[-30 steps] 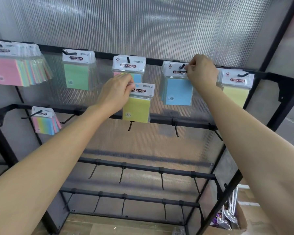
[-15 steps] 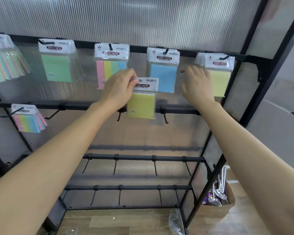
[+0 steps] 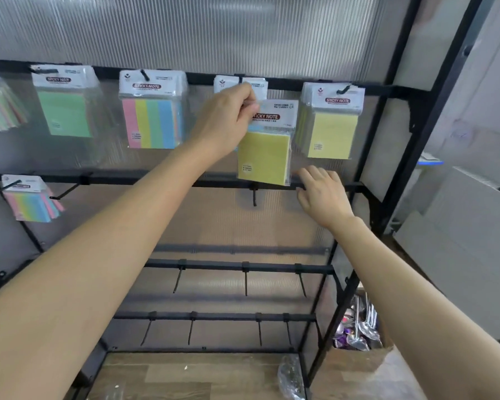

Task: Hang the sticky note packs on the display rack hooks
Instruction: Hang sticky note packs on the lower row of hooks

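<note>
Left arm extended upward; left hand [image 3: 228,116] pinches the yellow sticky note pack [image 3: 267,145] by its header. Right hand [image 3: 321,192], fingers relaxed and holding nothing, reaches toward the second rail [image 3: 145,179].

top rail [image 3: 200,79]: packs [image 3: 152,111] block reach | lower rails [image 3: 214,266]: hooks [image 3: 246,284] bare, open room

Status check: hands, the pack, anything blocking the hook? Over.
Left hand pinches yellow pack by its header, not yet hung. Right hand open, by the second rail. Held pack overlaps the hung blue pack.
</note>
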Motion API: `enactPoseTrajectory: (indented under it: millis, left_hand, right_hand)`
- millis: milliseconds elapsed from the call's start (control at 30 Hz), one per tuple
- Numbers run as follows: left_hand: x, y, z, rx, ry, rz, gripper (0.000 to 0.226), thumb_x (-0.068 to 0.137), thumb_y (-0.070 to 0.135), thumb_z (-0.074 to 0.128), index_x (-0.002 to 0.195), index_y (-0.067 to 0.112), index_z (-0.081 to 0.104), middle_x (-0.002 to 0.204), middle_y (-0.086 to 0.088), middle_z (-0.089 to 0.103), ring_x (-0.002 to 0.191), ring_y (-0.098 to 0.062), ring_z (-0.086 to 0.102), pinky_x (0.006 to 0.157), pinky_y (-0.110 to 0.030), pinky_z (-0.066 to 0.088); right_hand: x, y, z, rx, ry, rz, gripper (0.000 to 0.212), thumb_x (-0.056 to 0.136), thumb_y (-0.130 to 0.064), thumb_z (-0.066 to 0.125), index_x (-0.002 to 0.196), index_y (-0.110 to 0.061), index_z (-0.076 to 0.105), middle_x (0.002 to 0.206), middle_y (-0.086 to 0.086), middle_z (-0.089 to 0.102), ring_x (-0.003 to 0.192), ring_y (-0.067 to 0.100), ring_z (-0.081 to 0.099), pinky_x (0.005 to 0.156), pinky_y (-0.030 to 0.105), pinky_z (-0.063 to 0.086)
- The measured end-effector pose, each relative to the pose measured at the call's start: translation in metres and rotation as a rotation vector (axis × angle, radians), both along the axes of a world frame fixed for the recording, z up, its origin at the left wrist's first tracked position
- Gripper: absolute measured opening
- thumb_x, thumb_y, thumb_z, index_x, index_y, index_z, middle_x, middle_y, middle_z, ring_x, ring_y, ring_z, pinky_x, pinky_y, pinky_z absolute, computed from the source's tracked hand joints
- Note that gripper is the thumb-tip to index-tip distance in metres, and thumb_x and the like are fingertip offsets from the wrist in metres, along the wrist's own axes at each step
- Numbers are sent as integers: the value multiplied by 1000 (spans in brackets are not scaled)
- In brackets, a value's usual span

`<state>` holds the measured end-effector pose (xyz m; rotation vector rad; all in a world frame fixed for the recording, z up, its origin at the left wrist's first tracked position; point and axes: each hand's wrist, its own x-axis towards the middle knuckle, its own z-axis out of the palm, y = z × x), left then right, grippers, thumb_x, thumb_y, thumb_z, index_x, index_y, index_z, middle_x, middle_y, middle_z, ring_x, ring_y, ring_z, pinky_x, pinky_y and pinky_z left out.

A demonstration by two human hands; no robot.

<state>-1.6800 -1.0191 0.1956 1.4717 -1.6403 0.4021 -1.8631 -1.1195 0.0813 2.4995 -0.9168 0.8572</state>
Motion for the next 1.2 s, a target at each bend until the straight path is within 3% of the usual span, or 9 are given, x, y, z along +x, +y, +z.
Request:
enactPoseTrajectory:
  millis: [233, 400, 567, 700, 833, 1000, 1133, 1200]
  left_hand:
    - [-50, -39, 14, 71, 19, 21, 10, 95, 20, 46, 86, 17, 47, 86, 2, 53, 81, -15, 47, 70, -29, 35]
    - [-72, -64, 18, 65, 18, 110, 16, 96, 21, 44, 95, 10, 55, 88, 4, 52, 83, -14, 46, 68, -27, 30]
    - [-85, -79, 25, 96, 6, 149, 14, 97, 19, 41, 94, 13, 53, 75, 6, 46, 76, -14, 42, 58, -28, 24]
    - [-89, -88, 30, 124, 14, 160, 11, 97, 18, 40, 89, 15, 49, 79, 4, 47, 76, -16, 41, 62, -27, 27]
    - [-92, -96, 33, 151, 35, 144, 11, 96, 16, 41, 86, 14, 45, 69, 11, 41, 71, -13, 40, 57, -26, 28]
    - [-92, -104, 36, 164, 48, 129, 12, 95, 19, 44, 84, 14, 46, 70, 12, 40, 69, -9, 40, 57, -24, 28]
    - [-96, -108, 38, 186, 50, 119, 24, 94, 19, 45, 71, 22, 41, 69, 12, 40, 64, -3, 37, 57, -21, 27]
    - [-97, -110, 40, 183, 35, 117, 17, 94, 19, 46, 77, 18, 46, 71, 11, 42, 68, -6, 40, 58, -20, 28]
  right_hand:
    - [-50, -31, -1, 76, -18, 16, 32, 86, -9, 55, 117, -6, 55, 102, 13, 61, 95, 34, 57, 83, 42, 42]
    - [-68, -49, -4, 126, 17, 47, 37, 90, -12, 47, 127, -11, 48, 112, 10, 57, 104, 30, 52, 91, 41, 36]
    - [-71, -66, -10, 126, 25, 106, 31, 88, -11, 51, 119, -6, 53, 106, 13, 59, 99, 33, 54, 86, 40, 38]
    - [-70, -71, -11, 142, 17, 157, 36, 90, -12, 50, 125, -10, 50, 109, 11, 59, 101, 31, 54, 90, 40, 38]
    - [-72, -75, -13, 152, 20, 168, 38, 90, -13, 49, 128, -12, 48, 112, 10, 59, 104, 29, 54, 92, 39, 38]
    - [-71, -82, -17, 157, 30, 167, 39, 91, -14, 50, 129, -13, 47, 112, 10, 59, 105, 28, 54, 92, 39, 38]
    - [-69, -83, -20, 159, 15, 174, 38, 89, -11, 51, 127, -11, 49, 110, 12, 60, 102, 30, 55, 89, 40, 39]
    - [-68, -84, -21, 152, 15, 175, 38, 88, -10, 52, 126, -10, 50, 107, 12, 61, 99, 30, 56, 87, 40, 40]
